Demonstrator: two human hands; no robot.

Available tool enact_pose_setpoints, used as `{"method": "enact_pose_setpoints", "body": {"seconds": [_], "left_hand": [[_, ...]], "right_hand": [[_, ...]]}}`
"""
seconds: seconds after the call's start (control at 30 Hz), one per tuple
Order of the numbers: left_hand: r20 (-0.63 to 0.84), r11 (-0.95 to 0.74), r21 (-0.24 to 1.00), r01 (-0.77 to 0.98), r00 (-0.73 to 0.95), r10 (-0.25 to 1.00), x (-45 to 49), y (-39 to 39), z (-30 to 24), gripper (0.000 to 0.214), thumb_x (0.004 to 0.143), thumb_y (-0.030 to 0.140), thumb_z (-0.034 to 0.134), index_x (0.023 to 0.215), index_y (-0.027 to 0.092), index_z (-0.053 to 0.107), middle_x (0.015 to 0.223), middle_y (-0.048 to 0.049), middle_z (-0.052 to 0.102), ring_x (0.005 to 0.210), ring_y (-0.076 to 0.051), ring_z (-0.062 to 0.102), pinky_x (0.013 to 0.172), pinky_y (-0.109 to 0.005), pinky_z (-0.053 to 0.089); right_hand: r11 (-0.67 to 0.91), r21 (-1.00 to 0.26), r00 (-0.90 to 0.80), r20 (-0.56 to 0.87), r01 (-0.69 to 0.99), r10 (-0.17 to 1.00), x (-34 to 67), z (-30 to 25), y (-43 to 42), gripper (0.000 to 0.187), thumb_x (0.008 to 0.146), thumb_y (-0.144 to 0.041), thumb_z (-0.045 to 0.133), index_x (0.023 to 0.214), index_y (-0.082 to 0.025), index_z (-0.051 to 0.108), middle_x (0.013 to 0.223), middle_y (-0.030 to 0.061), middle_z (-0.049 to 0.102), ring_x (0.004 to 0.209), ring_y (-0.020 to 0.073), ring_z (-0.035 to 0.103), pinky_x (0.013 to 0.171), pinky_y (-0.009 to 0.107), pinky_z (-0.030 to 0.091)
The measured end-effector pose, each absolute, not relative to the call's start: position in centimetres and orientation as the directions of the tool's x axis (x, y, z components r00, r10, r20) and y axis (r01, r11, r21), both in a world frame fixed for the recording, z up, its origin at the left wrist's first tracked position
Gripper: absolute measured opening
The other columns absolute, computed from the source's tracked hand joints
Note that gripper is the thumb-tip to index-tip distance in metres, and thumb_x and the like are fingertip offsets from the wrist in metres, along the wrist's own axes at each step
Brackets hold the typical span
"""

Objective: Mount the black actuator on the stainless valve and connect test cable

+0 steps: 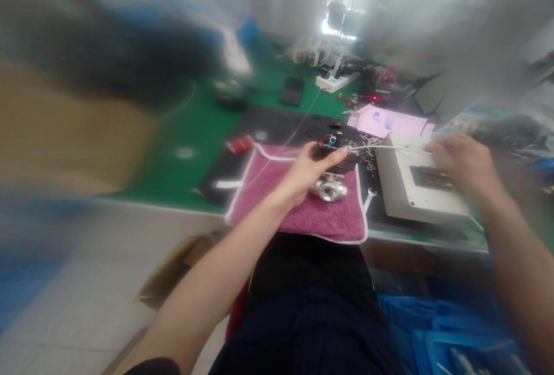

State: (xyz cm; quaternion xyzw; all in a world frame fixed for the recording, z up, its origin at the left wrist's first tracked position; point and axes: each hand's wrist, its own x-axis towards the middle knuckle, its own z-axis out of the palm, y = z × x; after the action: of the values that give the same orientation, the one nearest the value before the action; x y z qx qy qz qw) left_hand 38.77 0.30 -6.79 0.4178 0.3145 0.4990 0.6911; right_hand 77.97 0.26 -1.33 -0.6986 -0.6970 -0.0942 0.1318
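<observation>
My left hand [314, 168] is closed around the side of a black actuator housing [344, 162], its thumb pressed by the spot where a white cable [381, 146] enters. Small wires and a blue part show at the housing's open top. Below the housing sits a shiny metal ball valve [329, 188], resting on a purple towel [320, 222] with a white border. Stretched to the right, the cable reaches my right hand [463, 161], whose closed fingers grip it above a white box [402, 182]. That hand is slightly blurred.
A wrench [370, 199] lies right of the towel. Small metal parts [367, 158] are scattered on the black mat behind it. Further back are pink paper [389, 122] and a white power strip [337, 81]. A thin wire crosses the mat; blue bins [450, 334] stand below at right.
</observation>
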Motion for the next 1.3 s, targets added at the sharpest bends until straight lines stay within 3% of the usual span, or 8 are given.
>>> {"method": "enact_pose_setpoints", "body": {"seconds": [0.5,0.8,1.0,1.07,1.1,1.17,1.23,1.3], "left_hand": [[-0.025,0.161,0.883,-0.441,0.299,0.954,38.7,0.3,-6.8,0.065,0.075,0.047,0.096,0.124,0.017,0.065,0.13,-0.0166,0.075,0.114,-0.028,0.074,0.107,-0.046,0.054],[-0.023,0.165,0.886,-0.434,0.314,0.949,38.6,0.2,-6.6,0.062,0.076,0.047,0.095,0.122,0.019,0.065,0.132,-0.0158,0.074,0.115,-0.028,0.074,0.107,-0.044,0.055],[-0.027,0.159,0.892,-0.424,0.3,0.954,38.4,-0.1,-6.5,0.064,0.074,0.046,0.097,0.123,0.019,0.064,0.132,-0.0154,0.073,0.118,-0.029,0.073,0.11,-0.046,0.053],[-0.006,0.138,0.899,-0.417,0.302,0.953,38.2,-0.5,-6.3,0.068,0.073,0.043,0.098,0.126,0.021,0.062,0.135,-0.0139,0.072,0.124,-0.029,0.07,0.112,-0.046,0.052],[0.019,0.119,0.904,-0.411,0.315,0.949,38.0,-0.8,-6.2,0.07,0.073,0.042,0.098,0.129,0.022,0.06,0.137,-0.0129,0.071,0.127,-0.029,0.069,0.113,-0.045,0.051],[0.099,0.057,0.917,-0.394,0.364,0.926,37.6,-1.6,-5.7,0.075,0.074,0.038,0.098,0.136,0.024,0.056,0.142,-0.0113,0.069,0.133,-0.03,0.066,0.114,-0.043,0.051],[0.186,-0.012,0.929,-0.371,0.437,0.88,37.1,-2.4,-5.2,0.085,0.074,0.034,0.098,0.144,0.028,0.051,0.148,-0.0105,0.064,0.139,-0.031,0.063,0.116,-0.043,0.05],[0.244,-0.074,0.938,-0.339,0.491,0.837,36.5,-3.1,-4.6,0.096,0.071,0.032,0.1,0.151,0.03,0.047,0.155,-0.0103,0.059,0.144,-0.033,0.059,0.121,-0.044,0.047]], "right_hand": [[-0.066,0.0,0.06,0.405,0.998,0.912,76.5,-1.2,-0.6,0.036,0.103,-0.043,0.049,0.105,-0.019,0.076,0.11,0.0131,0.075,0.094,0.0257,0.064,0.082,0.035,0.041],[-0.061,0.004,0.055,0.38,0.998,0.924,76.4,-1.2,-0.5,0.038,0.102,-0.046,0.049,0.105,-0.019,0.076,0.106,0.0135,0.075,0.087,0.0251,0.062,0.079,0.036,0.041],[-0.116,-0.027,0.113,0.515,0.993,0.85,72.7,1.3,-2.9,0.052,0.109,-0.051,0.037,0.119,-0.017,0.076,0.118,0.0209,0.075,0.114,0.0369,0.067,0.094,0.047,0.048],[-0.108,-0.08,0.135,0.585,0.991,0.8,69.7,2.4,-4.7,0.053,0.111,-0.055,0.036,0.125,-0.021,0.074,0.125,0.018,0.075,0.123,0.0372,0.068,0.103,0.051,0.049],[-0.023,-0.195,0.133,0.574,0.981,0.808,68.0,2.9,-5.6,0.046,0.109,-0.058,0.044,0.129,-0.027,0.072,0.129,0.0128,0.075,0.123,0.0339,0.07,0.109,0.05,0.049],[0.218,-0.408,-0.037,0.407,0.887,0.913,64.7,3.3,-7.0,0.043,0.099,-0.063,0.065,0.133,-0.037,0.069,0.132,0.0048,0.075,0.12,0.0321,0.072,0.111,0.051,0.053],[0.334,-0.565,-0.229,0.251,0.754,0.941,62.0,3.1,-7.4,0.08,0.083,-0.065,0.085,0.151,-0.039,0.054,0.152,0.0046,0.063,0.135,0.0358,0.065,0.117,0.055,0.053],[0.344,-0.645,-0.339,0.137,0.682,0.931,60.4,2.7,-7.0,0.105,0.073,-0.065,0.093,0.161,-0.037,0.044,0.161,0.0054,0.055,0.144,0.0394,0.057,0.122,0.06,0.049]]}}
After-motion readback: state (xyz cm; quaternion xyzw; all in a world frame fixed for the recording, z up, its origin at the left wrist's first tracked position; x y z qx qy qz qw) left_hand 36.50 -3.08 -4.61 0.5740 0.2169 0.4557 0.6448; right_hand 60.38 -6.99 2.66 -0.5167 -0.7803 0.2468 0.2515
